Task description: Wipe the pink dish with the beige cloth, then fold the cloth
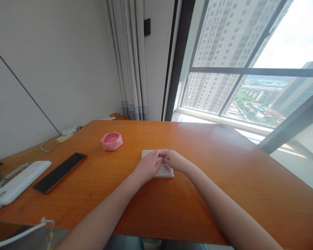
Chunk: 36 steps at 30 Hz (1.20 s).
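Note:
A flat white square (165,172), which looks like a folded cloth or tissue, lies on the wooden table in front of me. From its left side, my left hand (147,167) reaches over it with bent fingers. My right hand (174,160) comes in from the right, its fingers curled down and nearly meeting the left ones above the far half of the square. Both hands have their fingers closed at the white material. The exact grip of the fingertips is mostly hidden by the hands.
On the table (214,166), a pink faceted bowl (112,141) stands to the left. Nearer the left edge lie a black phone-like slab (61,172) and a white rounded device (21,182). A power strip (70,131) sits by the wall, and a white cable (23,236) hangs at the lower left.

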Tool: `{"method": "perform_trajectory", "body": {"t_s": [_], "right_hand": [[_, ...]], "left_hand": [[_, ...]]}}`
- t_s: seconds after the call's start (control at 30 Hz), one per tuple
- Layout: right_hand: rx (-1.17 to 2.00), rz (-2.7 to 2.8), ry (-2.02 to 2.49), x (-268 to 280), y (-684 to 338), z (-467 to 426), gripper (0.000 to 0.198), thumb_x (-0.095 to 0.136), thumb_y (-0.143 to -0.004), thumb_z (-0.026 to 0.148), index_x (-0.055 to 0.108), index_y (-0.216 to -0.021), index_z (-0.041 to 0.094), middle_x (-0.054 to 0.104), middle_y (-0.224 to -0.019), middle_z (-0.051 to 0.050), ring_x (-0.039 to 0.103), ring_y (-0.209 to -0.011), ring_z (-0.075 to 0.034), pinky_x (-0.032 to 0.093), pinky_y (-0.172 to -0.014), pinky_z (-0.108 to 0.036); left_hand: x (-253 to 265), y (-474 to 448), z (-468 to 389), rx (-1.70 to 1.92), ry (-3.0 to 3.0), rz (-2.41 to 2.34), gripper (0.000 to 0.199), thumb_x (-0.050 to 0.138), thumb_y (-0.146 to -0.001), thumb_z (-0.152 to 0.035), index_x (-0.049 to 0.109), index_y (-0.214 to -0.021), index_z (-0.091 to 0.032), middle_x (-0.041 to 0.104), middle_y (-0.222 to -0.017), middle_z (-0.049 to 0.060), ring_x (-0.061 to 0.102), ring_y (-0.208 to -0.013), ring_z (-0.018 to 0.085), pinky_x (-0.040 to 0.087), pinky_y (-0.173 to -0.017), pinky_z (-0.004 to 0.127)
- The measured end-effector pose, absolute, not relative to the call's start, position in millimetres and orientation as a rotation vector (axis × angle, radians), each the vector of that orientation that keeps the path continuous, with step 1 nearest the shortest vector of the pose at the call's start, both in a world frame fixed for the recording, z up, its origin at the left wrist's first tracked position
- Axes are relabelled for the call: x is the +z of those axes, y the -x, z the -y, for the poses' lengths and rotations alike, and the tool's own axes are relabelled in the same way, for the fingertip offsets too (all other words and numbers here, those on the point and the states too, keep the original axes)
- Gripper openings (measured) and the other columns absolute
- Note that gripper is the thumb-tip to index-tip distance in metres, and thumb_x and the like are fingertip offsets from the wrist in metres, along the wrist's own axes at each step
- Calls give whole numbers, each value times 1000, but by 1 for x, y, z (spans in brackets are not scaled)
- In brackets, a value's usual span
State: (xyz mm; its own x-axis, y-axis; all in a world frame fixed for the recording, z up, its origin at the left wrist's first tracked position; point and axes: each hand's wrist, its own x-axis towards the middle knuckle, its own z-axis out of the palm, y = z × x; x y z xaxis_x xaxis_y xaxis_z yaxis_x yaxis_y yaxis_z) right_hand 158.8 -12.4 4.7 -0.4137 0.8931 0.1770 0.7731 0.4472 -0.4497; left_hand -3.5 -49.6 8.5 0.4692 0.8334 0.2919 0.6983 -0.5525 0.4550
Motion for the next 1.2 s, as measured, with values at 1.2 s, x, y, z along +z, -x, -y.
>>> {"method": "perform_trajectory", "body": {"t_s": [1.2], "right_hand": [[243, 2146, 1572, -34, -185, -25, 32, 41, -84, 12, 62, -108, 17, 59, -117, -10, 49, -112, -22, 36, -98, -35]], "left_hand": [[31, 122, 43, 386, -2370, -2182, 25, 47, -81, -42, 55, -86, -19, 63, -101, 10, 57, -99, 28, 41, -89, 44]]}}
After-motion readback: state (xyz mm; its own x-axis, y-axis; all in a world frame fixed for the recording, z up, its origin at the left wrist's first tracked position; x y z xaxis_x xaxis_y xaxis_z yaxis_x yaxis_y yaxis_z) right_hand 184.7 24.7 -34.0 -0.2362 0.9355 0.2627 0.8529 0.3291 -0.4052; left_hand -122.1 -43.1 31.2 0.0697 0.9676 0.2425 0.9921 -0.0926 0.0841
